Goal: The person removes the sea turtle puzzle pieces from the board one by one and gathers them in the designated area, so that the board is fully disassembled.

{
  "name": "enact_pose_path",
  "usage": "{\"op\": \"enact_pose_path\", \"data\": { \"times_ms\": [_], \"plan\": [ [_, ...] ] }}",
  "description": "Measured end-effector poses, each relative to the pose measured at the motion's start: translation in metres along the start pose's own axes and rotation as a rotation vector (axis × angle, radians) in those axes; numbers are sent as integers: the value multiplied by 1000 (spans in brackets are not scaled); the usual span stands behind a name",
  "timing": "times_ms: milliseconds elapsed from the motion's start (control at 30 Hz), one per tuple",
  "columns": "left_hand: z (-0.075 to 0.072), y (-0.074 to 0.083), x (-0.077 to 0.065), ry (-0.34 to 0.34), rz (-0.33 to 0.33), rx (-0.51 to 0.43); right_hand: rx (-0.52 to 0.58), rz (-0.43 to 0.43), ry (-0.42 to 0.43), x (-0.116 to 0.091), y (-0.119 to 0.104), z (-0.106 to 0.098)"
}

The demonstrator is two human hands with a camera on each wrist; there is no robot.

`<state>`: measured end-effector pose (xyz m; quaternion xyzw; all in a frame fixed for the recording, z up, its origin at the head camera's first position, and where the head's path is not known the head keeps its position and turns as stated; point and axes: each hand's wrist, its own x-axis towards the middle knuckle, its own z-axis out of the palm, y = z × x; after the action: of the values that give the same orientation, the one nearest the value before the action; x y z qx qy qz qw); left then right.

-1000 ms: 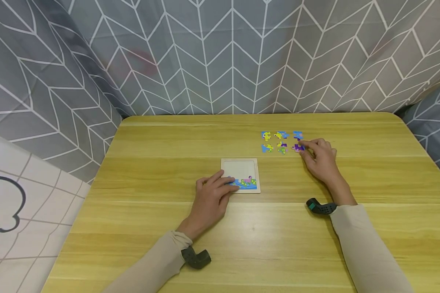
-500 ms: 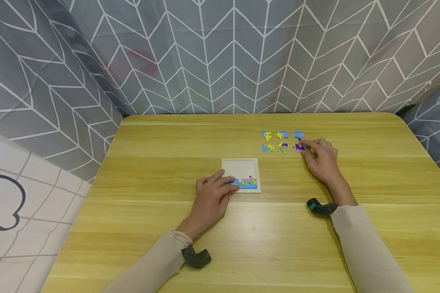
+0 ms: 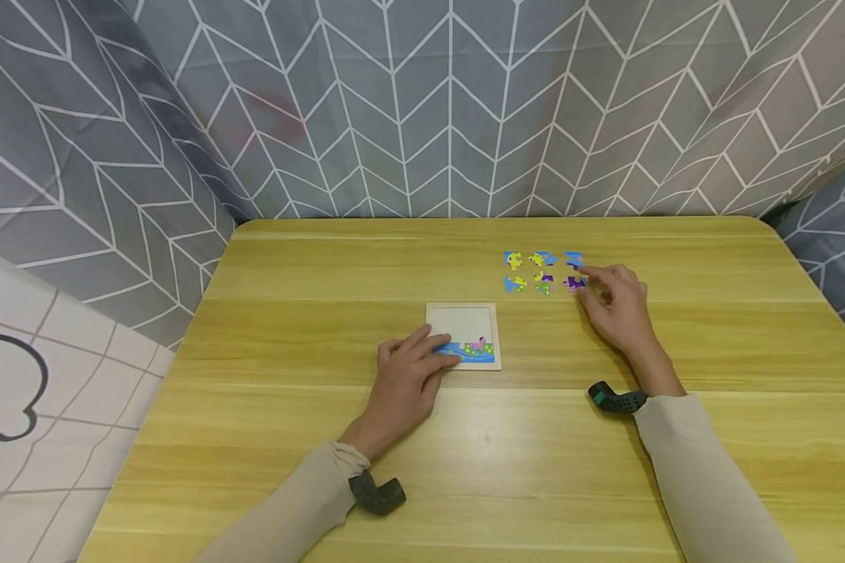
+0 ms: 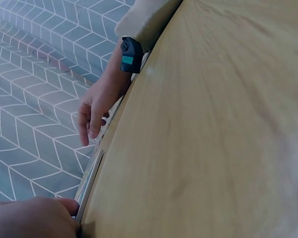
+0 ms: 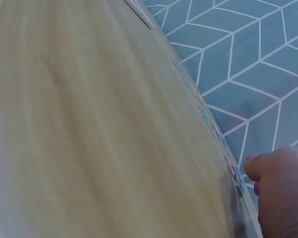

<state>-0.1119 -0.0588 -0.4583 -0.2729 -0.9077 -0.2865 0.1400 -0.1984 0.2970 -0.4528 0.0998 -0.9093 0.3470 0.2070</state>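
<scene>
In the head view my left hand [image 3: 404, 383] rests its fingers on the left side of a small square puzzle tray [image 3: 494, 332]. Joined puzzle pieces [image 3: 475, 353] in blue, green and pink fill the tray's near side; my fingertips cover some of them. My right hand [image 3: 616, 305] is at the loose pieces, index finger and thumb spread apart beside a purple puzzle piece [image 3: 574, 285]. In the right wrist view that hand [image 5: 283, 183] hovers right by the end of the row of pieces, the purple piece [image 5: 231, 170] lying on the table.
Several other loose pieces, among them a yellow and blue one [image 3: 512, 260], lie in two rows beyond the tray. The wooden table [image 3: 310, 266] ends at a grey patterned curtain [image 3: 422, 117]. Each wrist wears a black device [image 3: 616, 397].
My right index finger has lifted and straightened a little, widening its gap from the thumb over the purple puzzle piece. The left hand stays on the tray.
</scene>
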Motion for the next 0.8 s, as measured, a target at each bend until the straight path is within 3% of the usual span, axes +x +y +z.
{"op": "enact_pose_path", "data": {
  "times_ms": [233, 433, 600, 800],
  "plan": [
    [-1, 0, 0, 9, -20, -10, 82, -79, 43, 2, -14, 12],
    [0, 0, -1, 1, -31, -3, 146, -175, 27, 0, -30, 28],
    [-1, 0, 0, -16, -33, 7, 180, -245, -20, -6, -50, 41],
    [-1, 0, 0, -27, -10, 42, 207, -334, -140, -14, -74, 59]
  ]
}}
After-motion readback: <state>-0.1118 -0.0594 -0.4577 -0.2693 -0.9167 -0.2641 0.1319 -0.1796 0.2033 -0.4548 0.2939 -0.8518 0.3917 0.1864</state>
